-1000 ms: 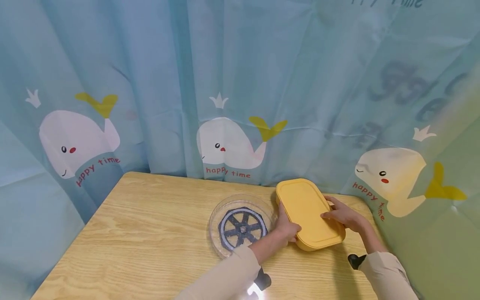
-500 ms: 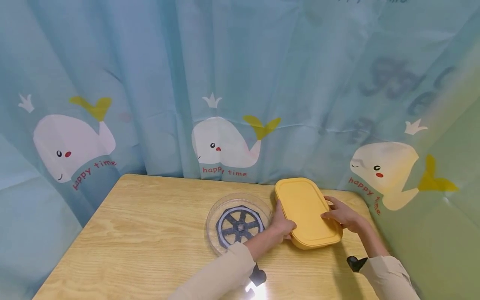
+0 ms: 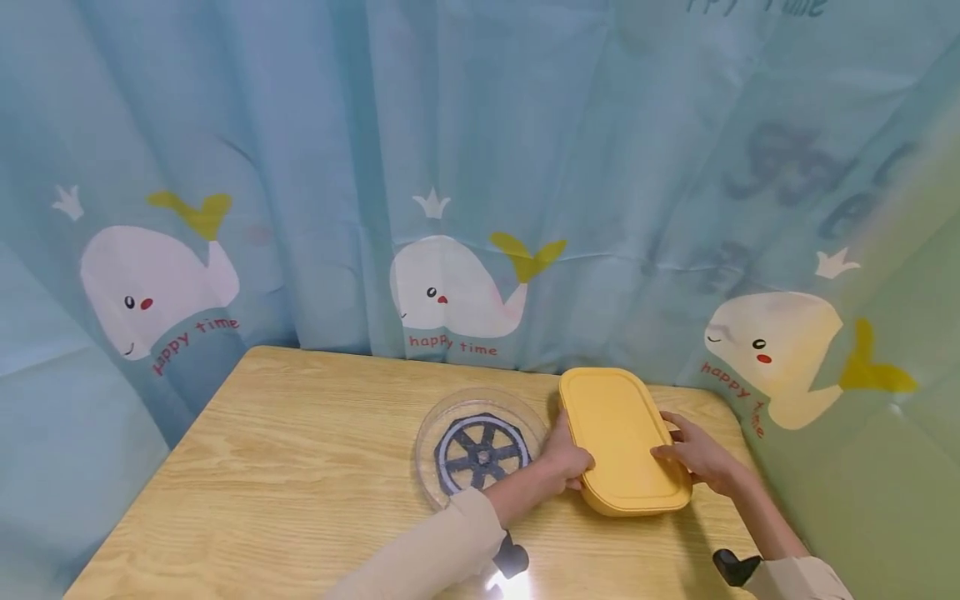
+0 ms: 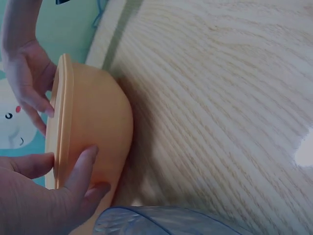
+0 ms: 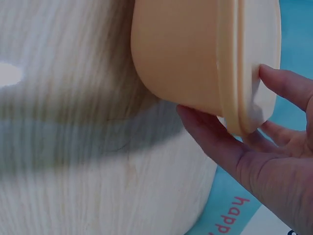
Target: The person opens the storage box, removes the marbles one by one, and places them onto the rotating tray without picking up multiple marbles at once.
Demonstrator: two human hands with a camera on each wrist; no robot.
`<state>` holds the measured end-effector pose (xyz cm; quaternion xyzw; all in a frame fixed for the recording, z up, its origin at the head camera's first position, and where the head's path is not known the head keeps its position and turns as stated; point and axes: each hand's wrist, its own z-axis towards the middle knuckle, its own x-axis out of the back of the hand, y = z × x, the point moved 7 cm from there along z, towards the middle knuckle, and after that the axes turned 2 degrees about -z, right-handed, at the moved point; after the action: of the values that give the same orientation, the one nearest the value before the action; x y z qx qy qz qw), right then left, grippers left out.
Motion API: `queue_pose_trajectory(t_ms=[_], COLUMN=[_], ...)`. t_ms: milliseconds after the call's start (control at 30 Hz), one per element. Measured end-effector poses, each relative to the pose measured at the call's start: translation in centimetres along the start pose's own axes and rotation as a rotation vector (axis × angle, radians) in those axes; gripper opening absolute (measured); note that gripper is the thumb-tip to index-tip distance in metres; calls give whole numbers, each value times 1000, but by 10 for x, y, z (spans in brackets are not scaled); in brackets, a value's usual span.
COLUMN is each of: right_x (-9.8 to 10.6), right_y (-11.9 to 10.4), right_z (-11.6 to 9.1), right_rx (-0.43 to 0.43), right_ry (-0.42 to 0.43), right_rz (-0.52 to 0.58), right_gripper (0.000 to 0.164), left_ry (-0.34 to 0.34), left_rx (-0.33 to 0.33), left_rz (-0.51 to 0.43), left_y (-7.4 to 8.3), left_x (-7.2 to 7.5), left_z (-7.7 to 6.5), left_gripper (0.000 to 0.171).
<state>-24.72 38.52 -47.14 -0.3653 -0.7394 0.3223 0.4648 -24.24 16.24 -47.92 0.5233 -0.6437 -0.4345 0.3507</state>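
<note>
A yellow rectangular food container with a lid [image 3: 618,433] stands at the right of the table, its long side slanting away from me. My left hand [image 3: 564,454] grips its left side, thumb over the lid's edge and fingers along the wall, as the left wrist view shows on the container wall [image 4: 98,107]. My right hand [image 3: 697,454] holds the opposite side. In the right wrist view, the right thumb [image 5: 281,83] lies on the lid while the fingers reach under the rim along the side. Left of the container lies a round clear dish with a dark spoked insert [image 3: 483,457].
The wooden table [image 3: 285,467] extends to the left, with a bright light reflection near its front. A blue curtain with whale prints [image 3: 457,283] hangs right behind the table's back edge and along its right side. The clear dish sits close beside my left forearm.
The container has come slightly toward me and a little to the right, with both hands still holding it. The right hand has shifted nearer with it; the clear dish stays in place.
</note>
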Motion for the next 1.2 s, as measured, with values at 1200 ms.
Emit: queue_pose_trajectory(t_ms=[1200], right_x=[-26], right_y=[21], right_z=[-44], right_rx=[-4], right_ry=[53], right_rz=[123], right_gripper=[83], left_ry=[-90], left_rx=[-25], left_rz=[35], left_y=[-12], left_x=[7], left_z=[-30], left_gripper=[102])
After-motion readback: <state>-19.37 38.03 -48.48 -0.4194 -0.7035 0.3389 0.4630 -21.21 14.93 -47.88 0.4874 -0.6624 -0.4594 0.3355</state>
